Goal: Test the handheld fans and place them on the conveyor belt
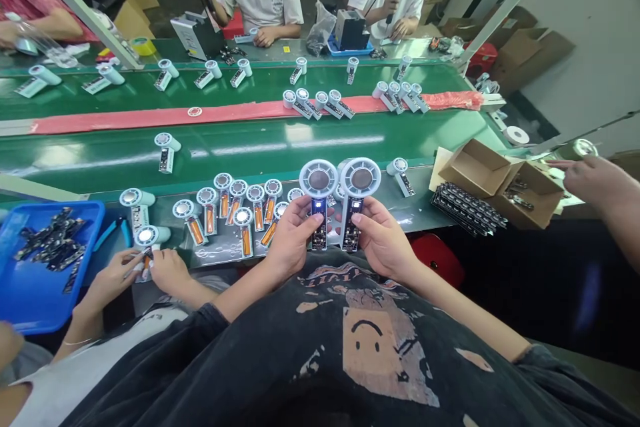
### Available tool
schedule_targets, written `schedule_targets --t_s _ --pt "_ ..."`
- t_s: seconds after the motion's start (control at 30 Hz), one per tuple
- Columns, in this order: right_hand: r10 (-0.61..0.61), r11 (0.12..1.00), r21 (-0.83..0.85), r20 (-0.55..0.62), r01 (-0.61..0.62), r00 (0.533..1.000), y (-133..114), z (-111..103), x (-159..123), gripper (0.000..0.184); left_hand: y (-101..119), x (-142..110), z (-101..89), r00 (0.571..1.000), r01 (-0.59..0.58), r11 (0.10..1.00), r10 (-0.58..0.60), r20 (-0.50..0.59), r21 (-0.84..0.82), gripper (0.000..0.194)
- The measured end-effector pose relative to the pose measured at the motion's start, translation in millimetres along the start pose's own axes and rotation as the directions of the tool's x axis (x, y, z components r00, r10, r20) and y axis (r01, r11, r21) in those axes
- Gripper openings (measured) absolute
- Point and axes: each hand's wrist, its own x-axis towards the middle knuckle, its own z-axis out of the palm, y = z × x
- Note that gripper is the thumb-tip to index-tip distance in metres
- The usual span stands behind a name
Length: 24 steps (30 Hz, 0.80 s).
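In my left hand (295, 230) is a light-blue handheld fan (319, 180), held upright by its handle with the thumb on the exposed circuit board. My right hand (383, 233) grips a second handheld fan (361, 179) the same way, close beside the first. A small light glows on each board. Behind them, partly hidden, stand more fan bodies. To the left on the bench lie several fans (243, 227) with orange parts showing in their open handles. One fan (400, 173) rests to the right of my hands.
A co-worker's hands (150, 260) work on a fan at left, near a blue tray (95, 227) of circuit boards. Fans line the green conveyor (240, 150) and its red strip (150, 118). Right are stacked circuit boards (467, 208), cardboard boxes (477, 167) and another person's hand (595, 180).
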Motion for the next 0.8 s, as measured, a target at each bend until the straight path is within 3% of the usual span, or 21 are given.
schedule_targets --t_s 0.2,0.5,0.8 --pt "0.008 1.0 0.017 -0.013 -0.008 1.0 0 2 1 0.045 0 3 -1.2 0.999 0.033 0.999 -0.033 0.017 -0.006 0.058" --pt "0.051 0.998 -0.023 -0.06 -0.052 0.997 1 0 4 0.037 0 8 -2.9 0.996 0.07 0.996 -0.067 -0.063 0.052 0.05" --pt "0.03 1.0 -0.006 -0.042 -0.03 0.999 4 0 10 0.038 7 11 -3.5 0.999 0.035 0.99 -0.031 -0.033 0.134 0.049"
